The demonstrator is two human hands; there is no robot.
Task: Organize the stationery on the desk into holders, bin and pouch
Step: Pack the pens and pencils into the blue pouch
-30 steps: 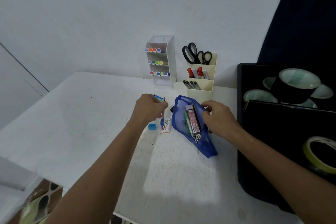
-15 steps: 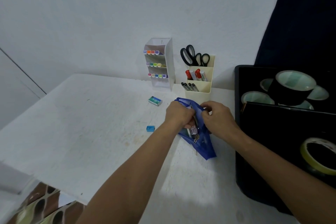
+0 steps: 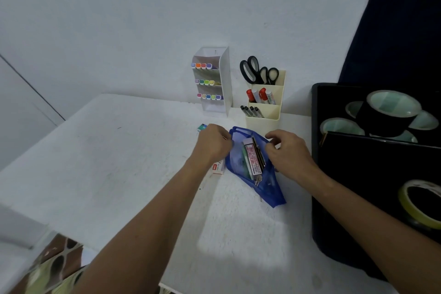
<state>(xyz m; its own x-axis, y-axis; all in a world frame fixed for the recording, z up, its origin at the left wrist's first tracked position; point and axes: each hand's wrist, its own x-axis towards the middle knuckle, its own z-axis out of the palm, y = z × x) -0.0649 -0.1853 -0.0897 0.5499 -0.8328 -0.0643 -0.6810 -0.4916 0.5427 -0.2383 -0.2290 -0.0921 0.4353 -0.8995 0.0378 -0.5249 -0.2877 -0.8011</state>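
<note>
Blue pouch [image 3: 253, 169] lies mid-bench, long axis 11-to-5 o'clock, mouth held apart between both hands: left hand [image 3: 214, 144] curled at its 9 o'clock edge, right hand [image 3: 287, 150] pinching the 3 o'clock edge; eraser [image 3: 218, 167] nearest the left.

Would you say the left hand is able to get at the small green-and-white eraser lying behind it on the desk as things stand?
Probably yes. The eraser lies on the bare desk just beyond the left hand, with nothing between them. The hand's fingers are curled at the blue pouch, though, so it may need to let go first.
</note>
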